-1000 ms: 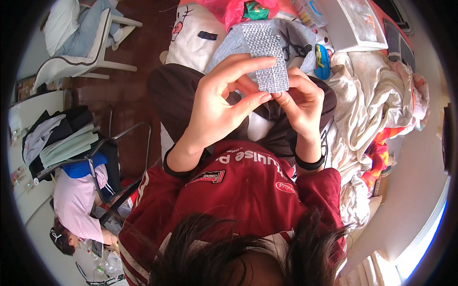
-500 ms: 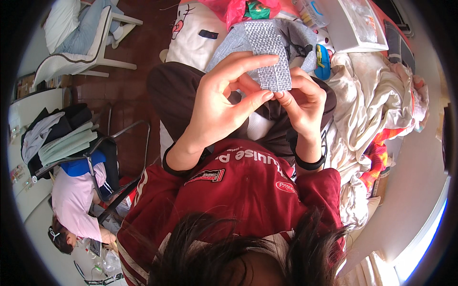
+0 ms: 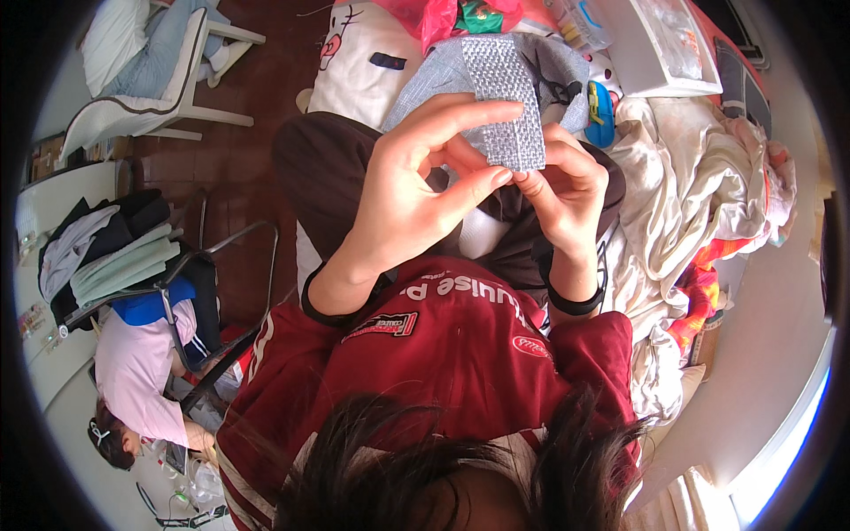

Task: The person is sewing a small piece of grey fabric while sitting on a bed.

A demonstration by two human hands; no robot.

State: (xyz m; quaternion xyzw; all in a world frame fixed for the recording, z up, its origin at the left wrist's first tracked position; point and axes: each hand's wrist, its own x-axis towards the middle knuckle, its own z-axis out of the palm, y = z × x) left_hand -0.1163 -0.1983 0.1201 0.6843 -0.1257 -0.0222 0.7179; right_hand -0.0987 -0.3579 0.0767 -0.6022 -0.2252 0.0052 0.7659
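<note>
Both my hands are raised over my lap, pinching the lower edge of a grey woven fabric strip [image 3: 505,84]. My left hand [image 3: 407,195] has its thumb at the bottom corner, with the forefinger stretched across the strip's face. On the other side, my right hand [image 3: 571,195] nips the same edge between thumb and bent fingers; the fingertips are partly hidden behind the strip. Beyond it lies a larger piece of grey cloth [image 3: 429,84], and on that rest what look like black scissors [image 3: 564,91]. Whether strip and cloth are joined cannot be made out.
A blue oval case with a yellow part [image 3: 600,119] lies right of the cloth. Farther off are a pink plastic bag [image 3: 434,22], a clear box [image 3: 580,25] and a white shelf unit [image 3: 660,66]. Rumpled cream bedding [image 3: 673,186] fills the right. Two people sit at the left.
The fabric strip has shifted very slightly to the right, along with my fingers. Both hands keep their pinch on its lower edge.
</note>
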